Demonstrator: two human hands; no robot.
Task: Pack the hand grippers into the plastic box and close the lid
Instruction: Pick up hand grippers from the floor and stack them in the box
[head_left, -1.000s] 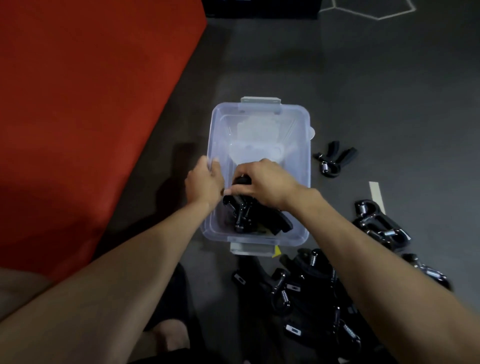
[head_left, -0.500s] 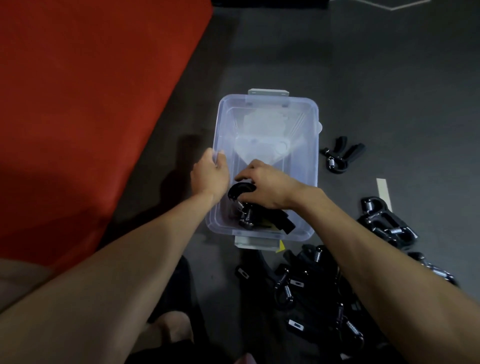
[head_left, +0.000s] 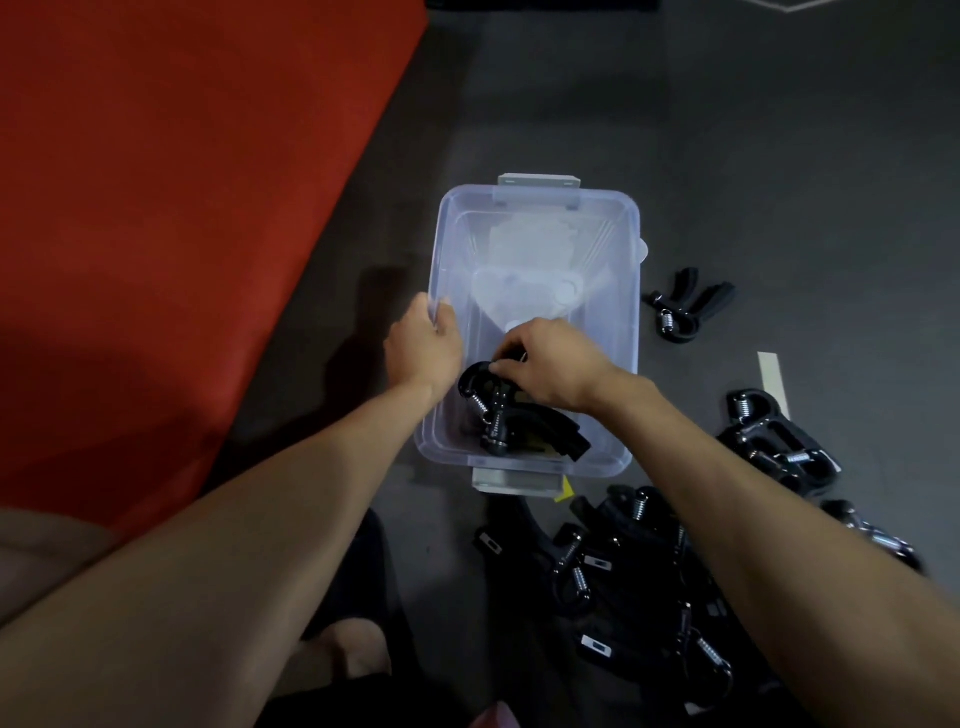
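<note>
Box: clear plastic box (head_left: 535, 208) stands open on the dark floor, beside the red mat (head_left: 182, 208); no lid in view.
Right hand: right hand (head_left: 550, 366) reaches into the box's near end, fingertips pinching the top of a black hand gripper (head_left: 493, 410).
Gripper axis: its spring end points toward the box's near wall, handles splaying to the box's right.
Left hand: left hand (head_left: 428, 343) grips the box's left rim, steadying it.
Nearer hand: the right, already on the gripper.
Remaining: a pile of grippers (head_left: 649, 571) lies just outside the box's near right corner; one lone gripper (head_left: 685, 306) sits beside its right wall.
</note>
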